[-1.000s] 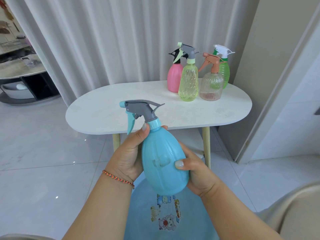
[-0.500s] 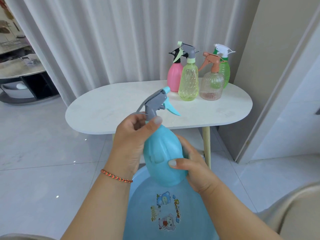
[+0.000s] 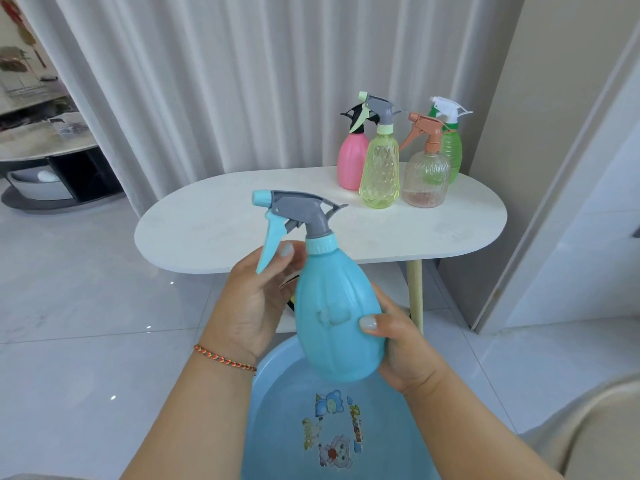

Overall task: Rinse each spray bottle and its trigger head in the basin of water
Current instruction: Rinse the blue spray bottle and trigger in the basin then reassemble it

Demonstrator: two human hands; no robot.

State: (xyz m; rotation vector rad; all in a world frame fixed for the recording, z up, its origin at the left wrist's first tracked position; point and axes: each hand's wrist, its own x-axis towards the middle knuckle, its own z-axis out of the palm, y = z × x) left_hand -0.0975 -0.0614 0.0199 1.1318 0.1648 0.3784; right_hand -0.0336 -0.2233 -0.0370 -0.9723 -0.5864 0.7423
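— So, what do you see?
— I see the right hand (image 3: 398, 344) wrapped around the fat part of the blue spray bottle (image 3: 337, 317), holding it up above the basin (image 3: 273, 403) of water.
— And the other hand?
— My left hand (image 3: 256, 299) is curled by the neck. I can't tell if it grips. The gray trigger head (image 3: 301, 211) points left.
— Any more bottles?
— Four. Pink (image 3: 351, 161), yellow (image 3: 379, 174), clear (image 3: 427, 178) and green (image 3: 450, 154) stand close together on the white table (image 3: 214, 230).
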